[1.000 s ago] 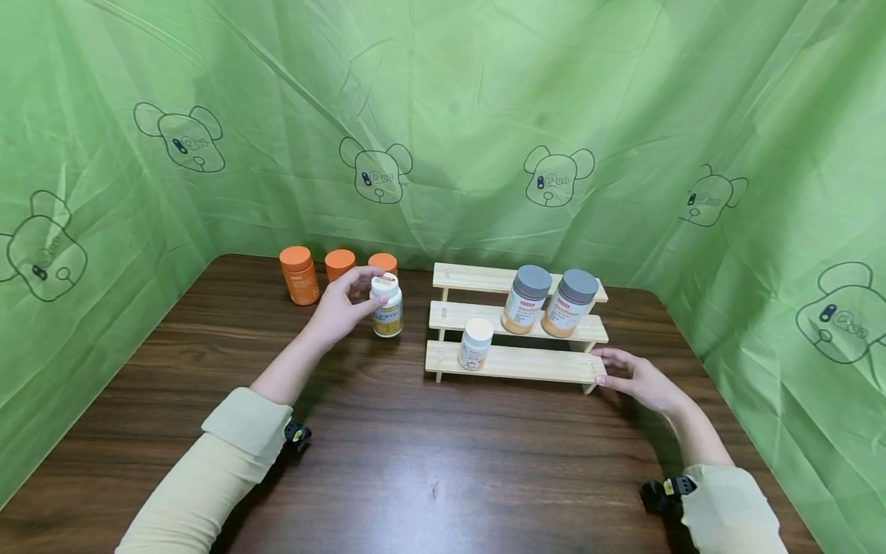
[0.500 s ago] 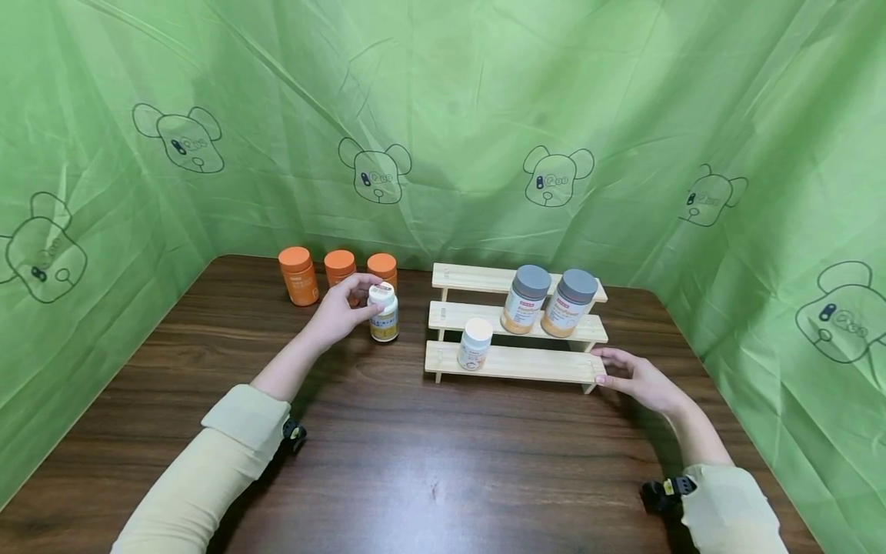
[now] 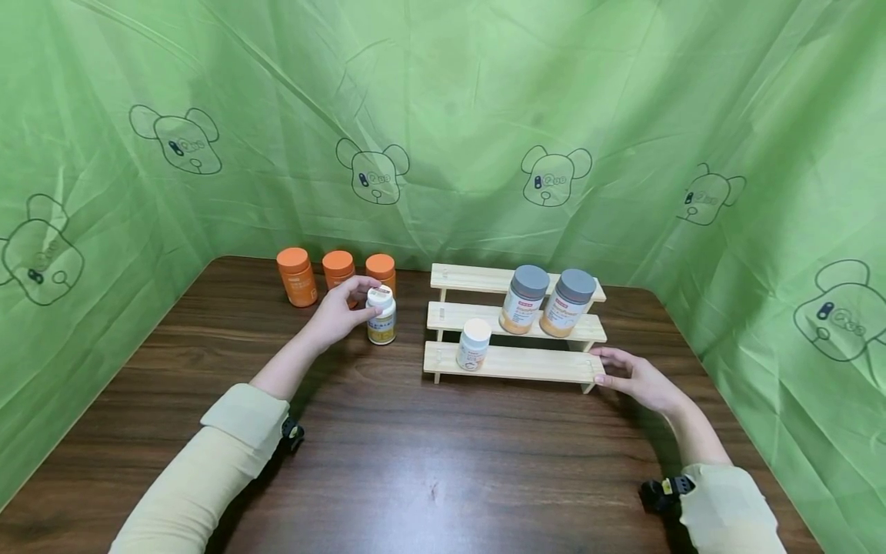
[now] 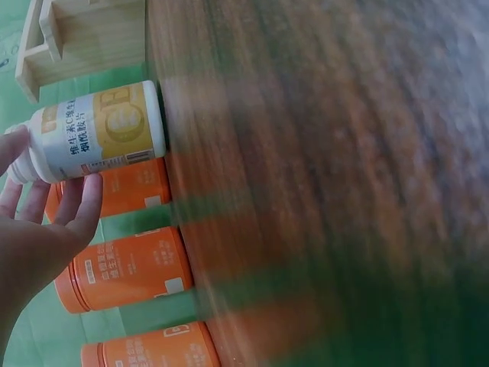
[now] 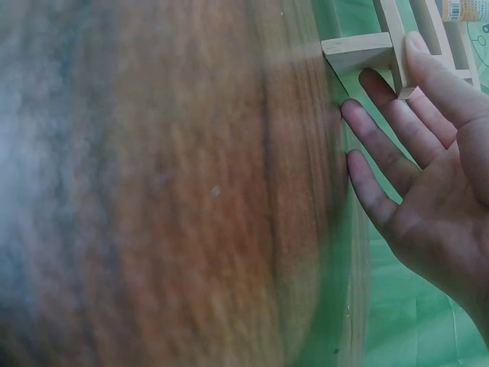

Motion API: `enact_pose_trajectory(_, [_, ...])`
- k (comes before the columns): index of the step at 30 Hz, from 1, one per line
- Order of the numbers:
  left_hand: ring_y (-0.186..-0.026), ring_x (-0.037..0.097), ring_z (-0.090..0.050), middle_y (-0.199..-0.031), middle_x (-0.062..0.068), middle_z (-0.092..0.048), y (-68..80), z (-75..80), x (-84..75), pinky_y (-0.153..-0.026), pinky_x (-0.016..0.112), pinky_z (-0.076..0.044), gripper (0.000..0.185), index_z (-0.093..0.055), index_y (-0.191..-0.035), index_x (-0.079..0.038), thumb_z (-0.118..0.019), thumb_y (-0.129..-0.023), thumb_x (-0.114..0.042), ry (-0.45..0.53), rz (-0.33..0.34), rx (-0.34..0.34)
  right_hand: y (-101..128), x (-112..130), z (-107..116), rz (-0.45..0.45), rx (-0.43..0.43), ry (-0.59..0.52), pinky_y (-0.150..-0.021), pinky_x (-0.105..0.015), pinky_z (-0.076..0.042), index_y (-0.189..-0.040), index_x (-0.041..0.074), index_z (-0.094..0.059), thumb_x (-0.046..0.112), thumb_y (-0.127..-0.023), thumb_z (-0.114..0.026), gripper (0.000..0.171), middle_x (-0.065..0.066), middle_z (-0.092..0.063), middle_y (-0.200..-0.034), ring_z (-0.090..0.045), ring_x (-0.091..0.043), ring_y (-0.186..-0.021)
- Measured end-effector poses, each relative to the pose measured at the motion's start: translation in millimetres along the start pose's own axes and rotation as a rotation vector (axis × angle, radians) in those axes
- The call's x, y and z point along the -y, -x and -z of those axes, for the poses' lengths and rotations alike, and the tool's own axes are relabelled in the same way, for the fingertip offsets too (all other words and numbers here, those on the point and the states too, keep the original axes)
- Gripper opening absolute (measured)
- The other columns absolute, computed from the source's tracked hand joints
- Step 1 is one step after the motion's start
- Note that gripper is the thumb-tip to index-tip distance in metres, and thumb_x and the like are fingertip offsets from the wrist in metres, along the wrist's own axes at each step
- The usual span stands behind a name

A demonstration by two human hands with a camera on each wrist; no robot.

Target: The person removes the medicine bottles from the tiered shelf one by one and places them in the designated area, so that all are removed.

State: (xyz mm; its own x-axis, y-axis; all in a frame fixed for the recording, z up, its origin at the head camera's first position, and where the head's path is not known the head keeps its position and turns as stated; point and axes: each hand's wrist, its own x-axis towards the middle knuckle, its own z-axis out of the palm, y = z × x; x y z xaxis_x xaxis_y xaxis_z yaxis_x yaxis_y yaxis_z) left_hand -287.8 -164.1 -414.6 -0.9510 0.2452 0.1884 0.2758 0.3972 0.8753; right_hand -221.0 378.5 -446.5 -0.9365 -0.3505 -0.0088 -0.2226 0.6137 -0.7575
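Across the back of the desk: three orange bottles, standing in a row; left hand, thumb and fingers closed about the neck of a white-and-yellow bottle — upright, in front of the rightmost orange one; three-tier wooden rack, bearing a small white bottle on the lowest tier and two grey-lidded jars on the middle; right hand — thumb and fingers gripping the lowest tier's right end.
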Motion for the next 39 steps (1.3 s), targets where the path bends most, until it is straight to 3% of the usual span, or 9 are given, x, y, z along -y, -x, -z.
enact_pose_trajectory(7, [-0.114,0.03,-0.054,-0.123,0.009,-0.058,2.6,-0.8,2.6,-0.097,0.056,-0.041,0.039,-0.054,-0.121,-0.015,-0.071,-0.086,-0.015,0.006,-0.03,0.013,0,-1,-1,0.02,0.001,-0.025,-0.083,-0.014,-0.044,-0.133,0.002,-0.047,0.018,-0.09,-0.065,0.049,-0.019,-0.06,-0.118,-0.056,-0.002,-0.102])
enact_pose_trajectory(16, [-0.113,0.029,-0.054,-0.123,0.009,-0.058,1.3,0.1,4.6,-0.097,0.055,-0.041,0.04,-0.054,-0.121,-0.015,-0.072,-0.085,-0.015,-0.022,-0.058,0.003,-2,-2,0,0.033,-0.007,-0.023,-0.084,-0.013,-0.043,-0.134,0.001,-0.047,0.016,-0.09,-0.065,0.05,-0.02,-0.06,-0.118,-0.055,0.001,-0.102])
enact_pose_trajectory(21, [-0.114,0.03,-0.052,-0.129,0.01,-0.055,3.2,0.9,0.7,-0.096,0.055,-0.042,0.052,-0.05,-0.129,-0.011,-0.074,-0.083,-0.016,-0.051,-0.063,0.008,-2,-3,-1,0.034,-0.005,-0.029,-0.083,-0.014,-0.044,-0.133,0.001,-0.047,0.017,-0.09,-0.065,0.049,-0.02,-0.06,-0.118,-0.056,0.0,-0.101])
enact_pose_trajectory(31, [-0.127,0.03,-0.044,-0.137,0.014,-0.05,8.4,-1.0,-19.6,-0.1,0.054,-0.037,0.062,-0.045,-0.136,-0.009,-0.074,-0.082,-0.017,-0.079,-0.085,0.007,2,-6,-4,0.022,-0.01,-0.021,-0.083,-0.013,-0.043,-0.134,0.002,-0.048,0.018,-0.09,-0.065,0.05,-0.02,-0.06,-0.119,-0.055,0.002,-0.101])
enact_pose_trajectory(39, [-0.122,0.033,-0.047,-0.142,0.01,-0.044,6.0,-2.7,-47.9,-0.095,0.051,-0.043,0.07,-0.041,-0.14,-0.013,-0.076,-0.081,-0.028,-0.091,-0.101,0.037,1,-5,-1,0.026,-0.013,-0.029,-0.083,-0.014,-0.044,-0.134,0.002,-0.047,0.018,-0.09,-0.065,0.05,-0.02,-0.059,-0.121,-0.055,0.001,-0.102])
